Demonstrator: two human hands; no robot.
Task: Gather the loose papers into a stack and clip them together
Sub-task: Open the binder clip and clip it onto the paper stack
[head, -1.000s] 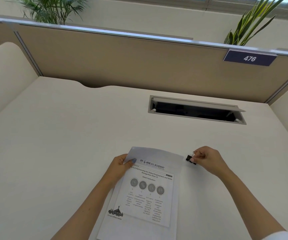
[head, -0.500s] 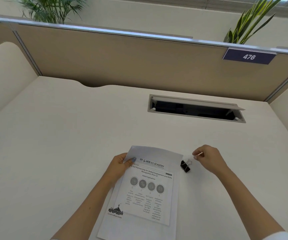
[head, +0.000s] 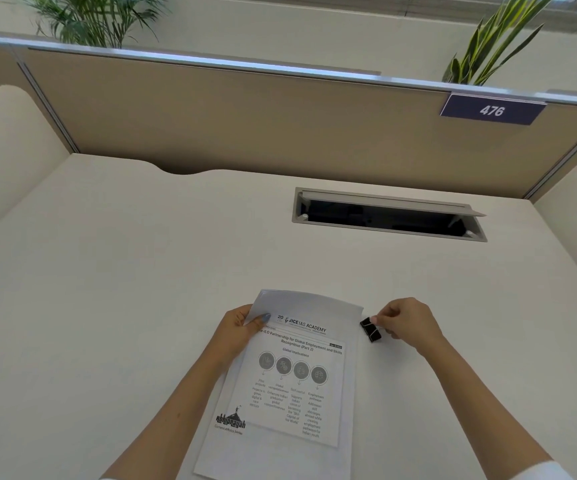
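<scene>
A stack of printed white papers [head: 290, 382] lies on the pale desk near its front edge, sheets roughly squared. My left hand [head: 236, 329] grips the stack's top left corner, thumb on top. A small black binder clip [head: 370, 329] sits just off the stack's top right corner. My right hand [head: 406, 322] pinches the clip by its wire handle, fingers closed on it. The clip is beside the paper edge, not over it.
An open cable hatch [head: 387, 216] is set in the desk [head: 141, 271] at the back right. A tan partition [head: 245, 119] with a "476" sign [head: 491, 110] closes the far side. Cream side panels stand left and right. Plants rise behind the partition.
Half a second ago the clip lay on the desk with my right hand just off it. My right hand has taken hold of it again near the paper corner. My left hand kept still.
</scene>
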